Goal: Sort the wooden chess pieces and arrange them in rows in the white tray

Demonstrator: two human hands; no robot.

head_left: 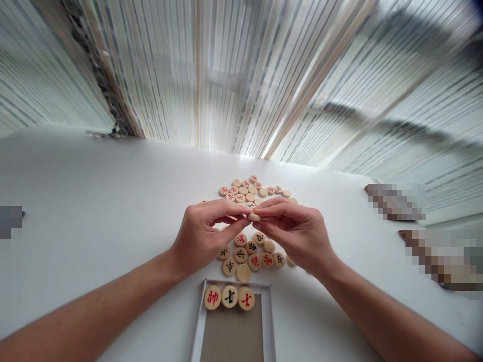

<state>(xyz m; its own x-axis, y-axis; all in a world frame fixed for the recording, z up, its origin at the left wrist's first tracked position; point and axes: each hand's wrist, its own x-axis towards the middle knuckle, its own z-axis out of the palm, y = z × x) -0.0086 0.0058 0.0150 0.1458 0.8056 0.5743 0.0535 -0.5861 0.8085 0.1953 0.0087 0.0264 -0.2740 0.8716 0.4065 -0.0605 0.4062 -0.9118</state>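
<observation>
Cream discs (243, 272), some marked red or black.
Tray (267, 322): white-edged, grey-brown inside. Tabletop (94, 211): plain white. Curtain (169, 75): striped white, grey, tan.

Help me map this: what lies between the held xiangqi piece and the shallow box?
The head view shows xiangqi pieces, some marked red or black, some blank on top.

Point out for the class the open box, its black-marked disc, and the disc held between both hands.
Open box (267, 322), head view: right-hand wall.
Black-marked disc (229, 296), head view: middle of its top face.
Held disc (254, 217), head view: side facing the camera.
</observation>
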